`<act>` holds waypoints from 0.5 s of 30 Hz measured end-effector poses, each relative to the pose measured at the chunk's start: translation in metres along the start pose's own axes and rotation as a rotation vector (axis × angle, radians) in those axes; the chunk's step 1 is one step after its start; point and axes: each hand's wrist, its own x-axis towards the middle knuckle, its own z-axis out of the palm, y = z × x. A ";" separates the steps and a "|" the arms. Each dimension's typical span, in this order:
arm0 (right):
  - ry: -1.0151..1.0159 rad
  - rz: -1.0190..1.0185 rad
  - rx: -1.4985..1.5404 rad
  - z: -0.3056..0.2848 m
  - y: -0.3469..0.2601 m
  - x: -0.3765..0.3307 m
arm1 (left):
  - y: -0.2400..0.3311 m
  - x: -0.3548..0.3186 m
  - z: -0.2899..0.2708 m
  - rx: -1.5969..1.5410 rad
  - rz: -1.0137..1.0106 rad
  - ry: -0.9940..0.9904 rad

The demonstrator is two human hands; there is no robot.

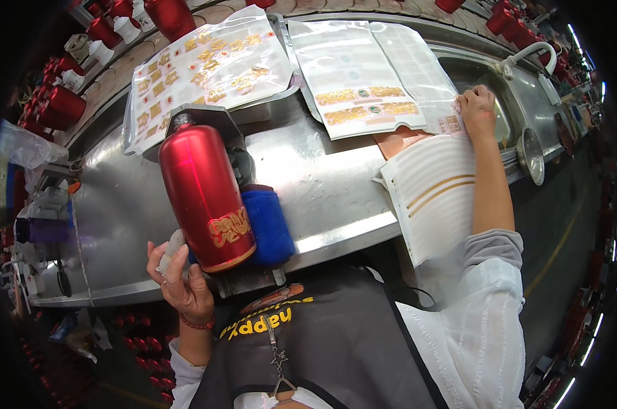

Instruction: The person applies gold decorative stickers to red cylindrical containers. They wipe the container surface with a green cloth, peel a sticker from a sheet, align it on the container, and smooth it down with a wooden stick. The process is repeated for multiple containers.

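Observation:
A red metallic bottle point(199, 191) lies tilted on a dark stand, its neck pointing away and a gold decal near its base. Beside that base is my left hand point(185, 283), fingers bent and apart; a whitish covering seems to wrap one finger. Whether it touches the bottle I cannot tell. At the far right my right hand point(479, 109) pinches the edge of a clear decal sheet point(431, 112) with small reddish prints. Next to it lies a sheet with gold decals point(363, 75). A blue cloth point(267, 225) hangs right of the bottle.
A tray at the back left bears a sheet of gold decals point(206, 68). White sheets with gold stripes point(434, 191) hang over the counter's front edge. At the right are a sink point(489, 75), a faucet point(537, 49) and a metal bowl point(531, 157). Red bottles point(59, 105) stand at the far left.

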 end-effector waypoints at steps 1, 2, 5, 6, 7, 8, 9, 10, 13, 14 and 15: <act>0.021 -0.023 -0.019 -0.008 -0.002 -0.003 | -0.001 0.000 0.001 -0.005 -0.002 0.000; 0.044 -0.051 -0.035 -0.012 -0.005 -0.002 | -0.002 -0.001 0.001 -0.011 -0.008 0.001; 0.191 -0.176 0.140 -0.026 -0.017 0.007 | -0.004 -0.003 0.002 -0.021 -0.032 -0.006; 0.252 -0.226 0.237 -0.030 -0.022 0.014 | -0.003 -0.003 0.002 -0.022 -0.041 -0.017; 0.224 -0.194 0.362 -0.032 -0.030 0.027 | -0.004 -0.003 0.003 -0.023 -0.052 -0.028; 0.193 -0.154 0.483 -0.033 -0.039 0.043 | -0.004 -0.003 0.004 -0.032 -0.064 -0.022; 0.162 -0.115 0.609 -0.028 -0.049 0.060 | -0.003 -0.002 0.006 -0.036 -0.077 -0.015; 0.117 -0.088 0.675 -0.017 -0.060 0.073 | -0.002 -0.002 0.007 -0.039 -0.090 -0.008; -0.024 -0.064 0.694 0.047 -0.089 0.110 | -0.002 -0.003 0.010 -0.069 -0.125 -0.006; -0.071 -0.081 0.581 0.072 -0.089 0.113 | -0.003 -0.004 0.011 -0.097 -0.127 -0.027; -0.171 -0.102 0.435 0.076 -0.105 0.117 | -0.003 -0.008 0.009 -0.106 -0.139 -0.041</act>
